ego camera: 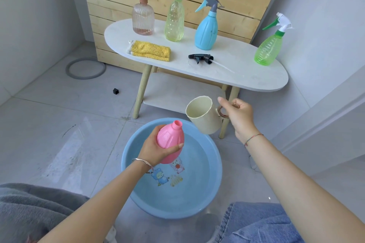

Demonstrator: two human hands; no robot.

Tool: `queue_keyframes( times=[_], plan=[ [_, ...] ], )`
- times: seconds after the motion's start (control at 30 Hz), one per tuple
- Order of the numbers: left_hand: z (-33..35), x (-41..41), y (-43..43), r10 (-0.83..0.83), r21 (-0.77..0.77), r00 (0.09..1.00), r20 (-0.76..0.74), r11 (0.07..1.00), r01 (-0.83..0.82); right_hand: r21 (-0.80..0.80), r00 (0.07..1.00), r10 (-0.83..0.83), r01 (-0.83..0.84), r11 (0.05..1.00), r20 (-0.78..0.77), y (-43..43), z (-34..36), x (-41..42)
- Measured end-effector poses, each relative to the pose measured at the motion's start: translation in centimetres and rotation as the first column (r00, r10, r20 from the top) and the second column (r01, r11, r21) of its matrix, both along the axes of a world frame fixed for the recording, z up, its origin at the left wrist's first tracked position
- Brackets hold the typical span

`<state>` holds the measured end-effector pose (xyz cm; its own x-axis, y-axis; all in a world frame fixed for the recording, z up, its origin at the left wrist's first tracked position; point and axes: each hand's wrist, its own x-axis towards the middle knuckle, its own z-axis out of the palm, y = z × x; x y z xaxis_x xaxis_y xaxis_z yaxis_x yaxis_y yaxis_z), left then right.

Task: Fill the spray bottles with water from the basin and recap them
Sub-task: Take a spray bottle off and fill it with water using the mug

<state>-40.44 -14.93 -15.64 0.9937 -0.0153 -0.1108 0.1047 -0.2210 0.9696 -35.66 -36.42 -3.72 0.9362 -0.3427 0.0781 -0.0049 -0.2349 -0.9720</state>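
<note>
Here, an uncapped pink spray bottle (170, 136) is gripped round its belly by the left hand (154, 149), fingers and thumb curled about it. It is held tilted above the blue basin (214, 179), with its open neck pointed up and away. A cream mug (203, 116) is held by its handle in the right hand (239, 114), whose fingers are closed round that handle. The mug is tipped with its mouth turned leftwards and is poised over the basin's far rim, just beside the bottle's neck and apart from it. Whether water is in the mug cannot be told. The basin is set on the tiled floor (59, 124); clear water is seen in it, and a cartoon print on its bottom.

Behind, four capped bottles are stood upright in a row on the white oval worktop (246, 73): a clear pinkish bottle (143, 19), a yellow-green bottle (174, 21), a blue bottle (206, 33) and a green bottle (266, 49). A black trigger head (201, 58) with its dip tube is laid on its side near the front edge, between the last two. A folded yellow cloth (151, 51) is laid before the first two. A small black cube (116, 91) is seen on the floor to the left.
</note>
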Motion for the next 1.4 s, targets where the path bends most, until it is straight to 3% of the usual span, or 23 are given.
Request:
queue_keyframes(
  times=[0.13,0.23,0.33,0.63,0.97,1.23,1.4],
  plan=[
    [-0.8,0.1,0.8,0.062,-0.029,0.998,-0.033,0.998,-0.063,0.034,0.972,-0.059,0.068,0.997,-0.226,-0.3,-7.5,-0.2],
    [-1.3,0.2,1.2,0.086,-0.008,0.995,-0.056,0.996,-0.086,-0.032,0.904,-0.049,0.039,0.999,-0.424,-0.3,-13.8,-1.5],
    [-2.1,0.5,1.5,0.113,0.031,0.991,-0.073,0.993,-0.111,-0.104,0.861,-0.035,-0.021,0.994,-0.507,-0.5,-18.8,-3.1],
    [-3.8,1.1,1.1,0.139,0.043,0.984,-0.113,0.99,-0.135,-0.285,0.864,-0.006,-0.16,0.945,-0.503,0.0,-22.8,-4.0],
    [-4.4,1.5,1.7,0.169,0.036,0.981,-0.09,0.985,-0.167,-0.336,0.857,0.075,-0.279,0.9,-0.509,1.0,-24.5,-4.2],
    [-4.2,1.5,2.1,0.212,0.031,0.975,-0.072,0.977,-0.211,-0.193,0.834,0.077,-0.215,0.957,-0.546,1.5,-24.2,-4.2],
    [-3.3,1.3,2.6,0.233,0.009,0.972,-0.044,0.973,-0.233,0.009,0.838,0.041,-0.043,0.999,-0.545,1.3,-22.4,-4.5]
  ],
)
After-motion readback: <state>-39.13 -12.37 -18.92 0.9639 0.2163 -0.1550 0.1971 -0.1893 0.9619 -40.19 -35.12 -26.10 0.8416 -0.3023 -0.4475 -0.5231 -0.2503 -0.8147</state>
